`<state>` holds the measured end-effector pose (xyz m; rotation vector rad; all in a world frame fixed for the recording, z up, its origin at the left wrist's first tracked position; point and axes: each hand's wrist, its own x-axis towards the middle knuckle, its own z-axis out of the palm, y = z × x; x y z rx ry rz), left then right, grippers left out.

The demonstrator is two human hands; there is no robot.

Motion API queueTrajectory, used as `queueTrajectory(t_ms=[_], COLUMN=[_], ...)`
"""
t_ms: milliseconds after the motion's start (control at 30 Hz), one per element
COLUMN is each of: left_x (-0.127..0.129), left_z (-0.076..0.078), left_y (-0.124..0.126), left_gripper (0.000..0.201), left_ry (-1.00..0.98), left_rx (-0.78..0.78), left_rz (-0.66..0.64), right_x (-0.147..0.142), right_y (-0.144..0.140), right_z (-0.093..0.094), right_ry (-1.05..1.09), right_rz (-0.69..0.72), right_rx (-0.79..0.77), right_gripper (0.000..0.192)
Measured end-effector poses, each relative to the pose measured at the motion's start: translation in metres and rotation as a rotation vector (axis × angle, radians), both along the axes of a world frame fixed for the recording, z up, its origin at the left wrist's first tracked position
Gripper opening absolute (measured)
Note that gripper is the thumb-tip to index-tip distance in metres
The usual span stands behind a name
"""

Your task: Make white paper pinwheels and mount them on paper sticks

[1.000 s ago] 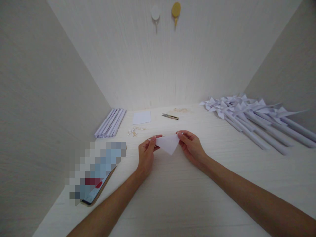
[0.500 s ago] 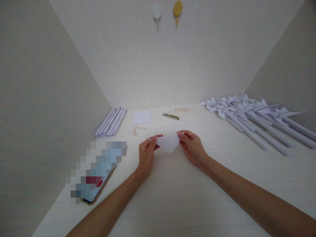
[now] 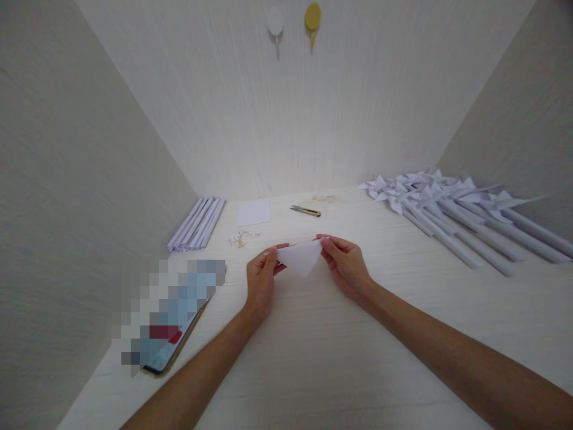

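Observation:
A white paper folded into a triangle (image 3: 301,258) is held just above the pale table (image 3: 313,358), its point aimed toward me. My left hand (image 3: 261,279) pinches its left corner between thumb and fingers. My right hand (image 3: 345,267) pinches the right corner. Both forearms reach in from the bottom edge.
A bundle of rolled white paper sticks (image 3: 197,223) lies at the back left, beside a flat white paper square (image 3: 253,212) and small scraps (image 3: 242,237). A utility knife (image 3: 305,210) lies near the back wall. Several paper pinwheels (image 3: 447,206) lie at the right. A phone (image 3: 168,349) rests at the left.
My hands and the folded paper have hardly moved; the whole view has shifted slightly left and up as my head turned.

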<state>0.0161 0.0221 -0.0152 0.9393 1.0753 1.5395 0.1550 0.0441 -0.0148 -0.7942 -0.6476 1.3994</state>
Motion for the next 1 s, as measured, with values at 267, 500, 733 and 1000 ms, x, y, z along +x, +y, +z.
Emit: queueTrajectory(t_ms=[267,500,733,1000], left_x=[0.0000,-0.0004,-0.0001,-0.0014], left_z=[0.0007,0.0017,0.0016,0.0013], left_y=[-0.0001,-0.0002,0.0002,0.0010], left_gripper=[0.028,0.026,0.027,0.028], left_ry=[-0.008,-0.027,-0.015,-0.033], left_rx=[-0.013,-0.011,-0.013,-0.022], left_rz=[0.002,-0.004,-0.011,0.009], right_x=[0.0005,0.0010,0.0014,0.0024], right_y=[-0.0003,0.0005,0.0018,0.0013], right_z=[0.0014,0.0004,-0.0014,-0.0026], right_ry=[0.014,0.056,0.059,0.013], right_rz=[0.004,0.017,0.019,0.028], right_rx=[-0.006,-0.020,-0.023,-0.011], right_gripper=[0.014,0.015,0.012,0.011])
